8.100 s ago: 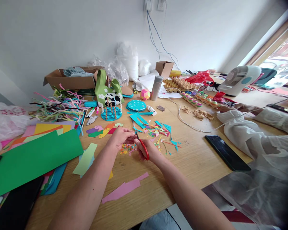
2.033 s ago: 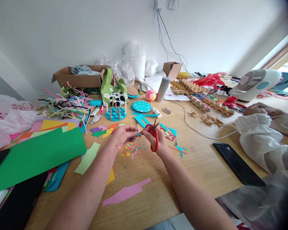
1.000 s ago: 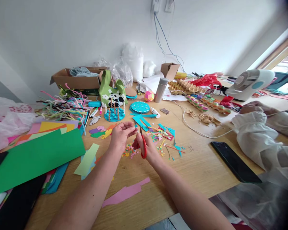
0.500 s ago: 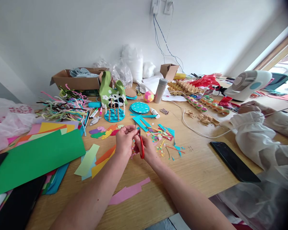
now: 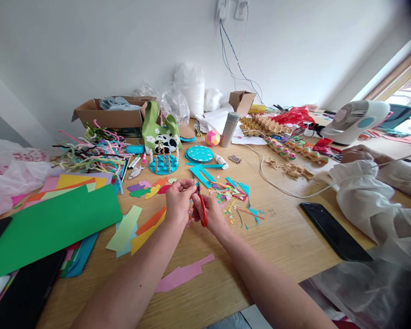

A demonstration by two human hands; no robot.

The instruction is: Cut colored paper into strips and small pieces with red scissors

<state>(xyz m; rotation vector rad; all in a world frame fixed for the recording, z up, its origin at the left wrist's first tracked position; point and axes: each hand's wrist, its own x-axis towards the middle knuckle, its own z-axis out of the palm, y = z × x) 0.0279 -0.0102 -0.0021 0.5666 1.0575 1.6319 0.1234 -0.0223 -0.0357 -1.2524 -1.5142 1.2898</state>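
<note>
Scissors (image 5: 202,211) are being gripped by right hand (image 5: 215,214), tips pointing at left hand (image 5: 176,203), which is pinching a tiny paper bit (image 5: 195,186) close, apparently feeding the cut.

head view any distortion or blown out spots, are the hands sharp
Head view: wide-angle stretch slants the edges; bright window at right is overexposed; right corners darken; left hand and right hand at the red-handled scissors look sharp.

1 black phone (image 5: 335,230), green sheet (image 5: 51,224), perhaps a fan (image 5: 354,119).
</note>
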